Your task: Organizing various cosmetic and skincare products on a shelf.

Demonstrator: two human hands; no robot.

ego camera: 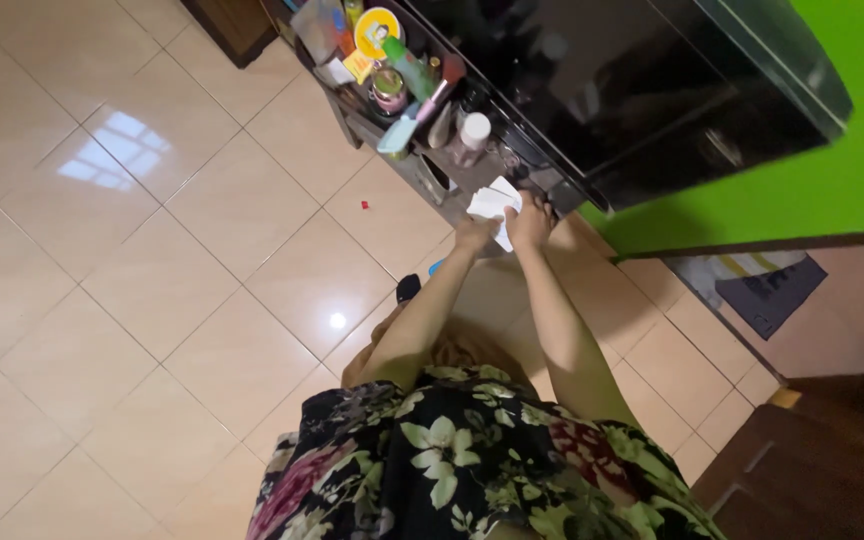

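Looking down from a head-worn camera, a person in a black dress printed with pale and red flowers stretched both bare arms away from the body over a floor of glossy cream tiles. Nearest the viewer, the dress filled the bottom middle of the scene, with a dark wooden surface to the near right. Farther out, both forearms ran side by side toward a low shelf. The left hand and right hand met there, almost touching each other, and both were closed on a white cloth that sat bunched at the near end of the shelf, just below a large black glossy appliance. The left hand's fingers were curled against the cloth's lower edge, while the right hand gripped its right side. A small red speck lay on the tiles to the left of the hands. To the right, a dark patterned mat lay on the floor beneath a bright green wall. Beyond the hands, the shelf was crowded with toiletries: a white-capped bottle, a light blue brush, a green bottle and, farthest away, a round yellow-rimmed item.
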